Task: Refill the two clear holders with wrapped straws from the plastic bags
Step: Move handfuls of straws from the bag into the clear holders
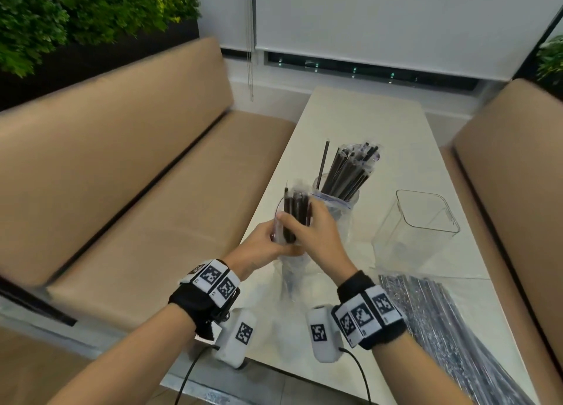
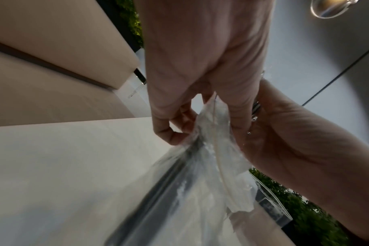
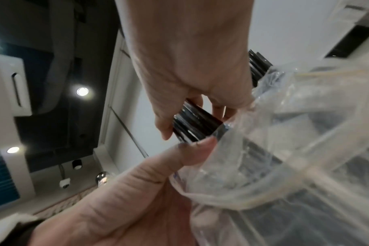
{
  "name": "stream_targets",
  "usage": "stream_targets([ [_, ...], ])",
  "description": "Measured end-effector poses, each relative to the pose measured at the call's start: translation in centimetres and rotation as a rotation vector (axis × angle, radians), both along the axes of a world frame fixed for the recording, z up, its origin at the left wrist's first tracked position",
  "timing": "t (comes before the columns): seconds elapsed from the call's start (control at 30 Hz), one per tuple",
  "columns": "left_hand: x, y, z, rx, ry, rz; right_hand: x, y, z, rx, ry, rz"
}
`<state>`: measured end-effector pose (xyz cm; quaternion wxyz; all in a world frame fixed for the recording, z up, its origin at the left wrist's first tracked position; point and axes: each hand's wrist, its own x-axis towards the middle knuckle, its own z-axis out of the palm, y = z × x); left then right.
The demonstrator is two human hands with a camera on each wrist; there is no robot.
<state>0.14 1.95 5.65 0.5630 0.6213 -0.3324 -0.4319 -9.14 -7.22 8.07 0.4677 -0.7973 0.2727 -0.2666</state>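
While the left hand (image 1: pixel 264 243) pinches the mouth of a clear bag (image 2: pixel 202 168), the right hand (image 1: pixel 316 230) curls around a bundle of black wrapped straws (image 1: pixel 295 214) standing out of that bag. Just beyond the bag stands a holder (image 1: pixel 344 205) full of straws. Right of the bag, an empty holder (image 1: pixel 417 230) sits on the white table (image 1: pixel 359 121).

straws (image 1: pixel 294 214) black | bench (image 1: pixel 128 173) tan | table (image 1: pixel 365 121) white
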Motion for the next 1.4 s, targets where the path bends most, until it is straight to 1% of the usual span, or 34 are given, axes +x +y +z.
stream_targets([
  [0.07, 0.0, 0.1, 0.0, 0.035, -0.018, -0.009, 0.1, -0.6, 0.0, 0.088, -0.021, -0.035],
  [0.13, 0.1, 0.3, -0.3, 0.060, 0.011, -0.002, -0.2, -1.4, 0.3, 0.140, -0.045, -0.059],
  [0.2, 0.3, 0.6, -0.5, 0.068, 0.028, -0.010, -0.8, -2.6, 0.9, 0.176, -0.105, -0.102],
  [0.37, 0.6, 0.6, -0.6, 0.102, 0.071, -0.051, -2.2, -6.3, 3.7, 0.163, -0.150, -0.229],
  [0.5, 0.4, 0.2, -0.4, 0.143, 0.163, -0.038, -3.0, -8.3, 6.2, 0.172, -0.261, -0.344],
  [0.53, 0.2, 0.1, -0.3, 0.156, 0.181, -0.038, -3.2, -8.6, 6.6, 0.193, -0.280, -0.334],
  [0.6, 0.1, -0.2, -0.4, 0.164, 0.218, -0.038, -3.4, -8.6, 7.2, 0.259, -0.303, -0.259],
  [0.7, 0.0, -0.7, -0.6, 0.147, 0.272, -0.035, -3.5, -8.0, 7.1, 0.282, -0.312, -0.178],
  [0.77, 0.0, -1.0, -0.7, 0.149, 0.272, -0.028, -3.4, -7.5, 6.8, 0.302, -0.329, -0.163],
  [0.87, 0.0, -1.4, -0.6, 0.163, 0.260, 0.010, -3.3, -7.5, 7.0, 0.321, -0.351, -0.195],
  [0.97, 0.0, -1.3, -1.3, 0.253, 0.239, 0.046, -3.7, -8.0, 9.6, 0.193, -0.380, -0.229],
  [1.1, -0.1, -0.4, -3.0, 0.398, 0.279, 0.068, -3.9, -9.6, 15.3, 0.035, -0.618, -0.301],
  [1.13, 0.0, -0.1, -3.5, 0.432, 0.240, 0.085, -3.8, -10.0, 16.6, 0.017, -0.694, -0.317],
  [1.17, 0.2, 0.3, -3.8, 0.468, 0.164, 0.124, -3.7, -10.4, 17.6, -0.002, -0.762, -0.328],
  [1.23, 1.0, 1.5, -4.4, 0.487, -0.023, 0.274, -2.9, -10.7, 18.8, -0.070, -0.830, -0.360],
  [1.27, 1.7, 2.5, -4.8, 0.458, -0.074, 0.353, -2.3, -10.7, 18.8, -0.120, -0.819, -0.382],
  [1.3, 2.2, 3.7, -4.8, 0.411, -0.089, 0.414, -1.6, -10.5, 18.7, -0.173, -0.784, -0.400],
  [1.33, 3.0, 5.1, -5.1, 0.371, -0.091, 0.471, -0.8, -10.2, 18.1, -0.218, -0.731, -0.410],
  [1.4, 4.7, 8.6, -6.3, 0.322, -0.038, 0.608, 0.7, -9.7, 16.3, -0.280, -0.608, -0.400],
])
